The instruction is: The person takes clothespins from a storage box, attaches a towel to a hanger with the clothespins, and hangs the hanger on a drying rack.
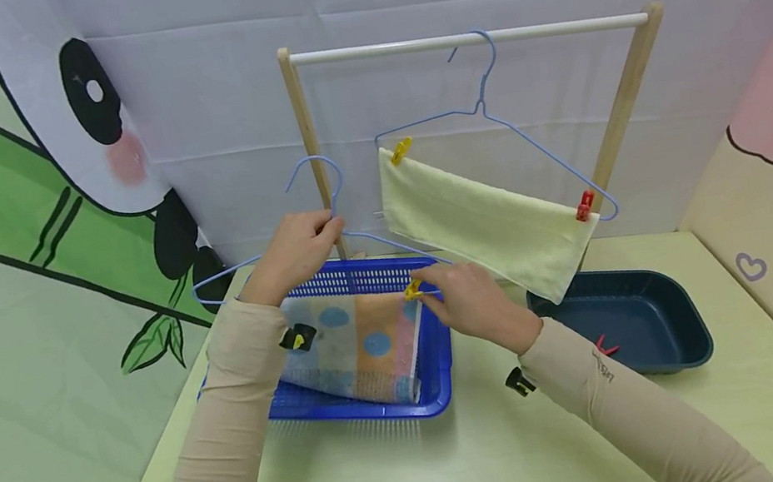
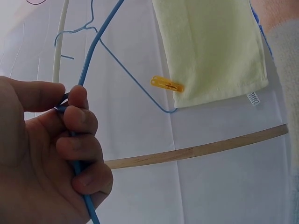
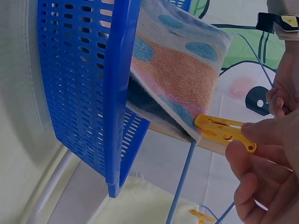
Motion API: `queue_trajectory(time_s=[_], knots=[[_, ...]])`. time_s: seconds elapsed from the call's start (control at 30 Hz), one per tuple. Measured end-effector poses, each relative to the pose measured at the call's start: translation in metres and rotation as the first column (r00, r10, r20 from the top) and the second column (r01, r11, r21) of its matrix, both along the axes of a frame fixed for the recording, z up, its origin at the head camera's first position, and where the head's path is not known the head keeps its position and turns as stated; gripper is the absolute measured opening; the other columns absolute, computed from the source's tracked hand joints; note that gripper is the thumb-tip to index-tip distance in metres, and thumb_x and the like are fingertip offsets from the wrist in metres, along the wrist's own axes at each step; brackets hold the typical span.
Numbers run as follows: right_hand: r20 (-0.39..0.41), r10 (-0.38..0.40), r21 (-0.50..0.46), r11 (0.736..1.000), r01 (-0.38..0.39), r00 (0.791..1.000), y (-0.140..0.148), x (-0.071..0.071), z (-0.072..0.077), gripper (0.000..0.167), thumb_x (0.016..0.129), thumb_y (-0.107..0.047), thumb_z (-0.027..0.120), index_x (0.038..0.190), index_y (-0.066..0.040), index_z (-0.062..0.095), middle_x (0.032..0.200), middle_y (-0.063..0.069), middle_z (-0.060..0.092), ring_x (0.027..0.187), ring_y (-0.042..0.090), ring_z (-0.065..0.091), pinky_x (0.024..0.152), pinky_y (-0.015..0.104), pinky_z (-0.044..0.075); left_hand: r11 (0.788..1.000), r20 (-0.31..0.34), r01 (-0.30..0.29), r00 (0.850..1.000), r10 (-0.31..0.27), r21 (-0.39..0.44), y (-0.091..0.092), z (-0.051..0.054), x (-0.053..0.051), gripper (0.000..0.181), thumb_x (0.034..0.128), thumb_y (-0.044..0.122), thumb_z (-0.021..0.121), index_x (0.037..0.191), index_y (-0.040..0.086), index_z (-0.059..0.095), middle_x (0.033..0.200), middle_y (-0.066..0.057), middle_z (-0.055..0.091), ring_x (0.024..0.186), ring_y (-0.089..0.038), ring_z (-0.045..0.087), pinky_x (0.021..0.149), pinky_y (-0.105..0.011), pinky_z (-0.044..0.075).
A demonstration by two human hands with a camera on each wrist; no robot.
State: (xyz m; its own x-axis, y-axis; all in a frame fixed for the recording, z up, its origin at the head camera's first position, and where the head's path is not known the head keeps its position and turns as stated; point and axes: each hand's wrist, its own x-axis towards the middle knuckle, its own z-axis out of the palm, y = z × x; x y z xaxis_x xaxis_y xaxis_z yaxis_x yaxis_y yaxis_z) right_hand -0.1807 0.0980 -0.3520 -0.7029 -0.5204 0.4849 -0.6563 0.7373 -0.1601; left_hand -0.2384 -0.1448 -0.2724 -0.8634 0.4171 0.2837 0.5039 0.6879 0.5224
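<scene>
PLACE: makeshift tabletop [image 1: 424, 479] laundry set | EVIDENCE: cartoon-printed backdrop [image 1: 221, 107] (fold creases showing) | clothes rail [image 1: 401, 46] | towel [image 1: 358, 330] | basket [image 1: 399, 413]

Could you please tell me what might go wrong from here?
The patterned towel could slip, since the yellow clip in the right hand sits right at its corner. The hanger could tip if the left hand loosens around its neck. The pale yellow towel hangs aslant, so a bump might unsettle it.

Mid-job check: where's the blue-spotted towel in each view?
Head: the blue-spotted towel is just below and left of centre.
Left wrist: not in it.
Right wrist: upper middle.
Shared landmark: the pale yellow towel, right of centre in head, upper right in left wrist, bottom in right wrist.
</scene>
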Motion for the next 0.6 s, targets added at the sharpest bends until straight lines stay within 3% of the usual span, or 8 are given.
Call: queue_trajectory(time_s=[0.17,0.4,0.6], knots=[[0.003,0.003,-0.005,1.0,-0.003,1.0,0.0002,0.0009,0.0014,0.026,0.085,-0.013,0.07,0.11,-0.005,0.068,0.103,0.008,0.069,0.074,0.02,0.066,0.059,0.034,0.051,1.0,-0.007,-0.009,1.0,0.009,-0.008,-0.0008,0.0002,-0.0009,0.037,0.1006,0.024,0.04,0.07,0.009,0.056,0.06,-0.006,0.048,0.053,-0.021,0.039,0.055,-0.033,0.036],[0.013,-0.004,0.003,1.0,0.004,1.0,0.0,0.0017,0.0028,0.028,0.084,-0.013,0.071,0.111,-0.005,0.067,0.103,0.008,0.068,0.075,0.02,0.065,0.056,0.033,0.05,1.0,0.005,-0.014,1.0,0.015,-0.02,-0.0012,0.0017,0.0003,0.036,0.1017,0.025,0.039,0.077,0.007,0.059,0.077,-0.01,0.06,0.061,-0.022,0.044,0.064,-0.035,0.039],[0.023,0.011,-0.011,1.0,-0.011,1.0,0.0004,0.0023,0.0031,0.027,0.085,-0.012,0.071,0.111,-0.004,0.067,0.103,0.009,0.068,0.072,0.019,0.065,0.056,0.03,0.049,1.0,0.024,-0.021,0.999,0.021,-0.013,-0.0014,0.0031,0.0018,0.035,0.1021,0.025,0.039,0.078,0.007,0.058,0.08,-0.011,0.061,0.062,-0.023,0.044,0.065,-0.036,0.04]])
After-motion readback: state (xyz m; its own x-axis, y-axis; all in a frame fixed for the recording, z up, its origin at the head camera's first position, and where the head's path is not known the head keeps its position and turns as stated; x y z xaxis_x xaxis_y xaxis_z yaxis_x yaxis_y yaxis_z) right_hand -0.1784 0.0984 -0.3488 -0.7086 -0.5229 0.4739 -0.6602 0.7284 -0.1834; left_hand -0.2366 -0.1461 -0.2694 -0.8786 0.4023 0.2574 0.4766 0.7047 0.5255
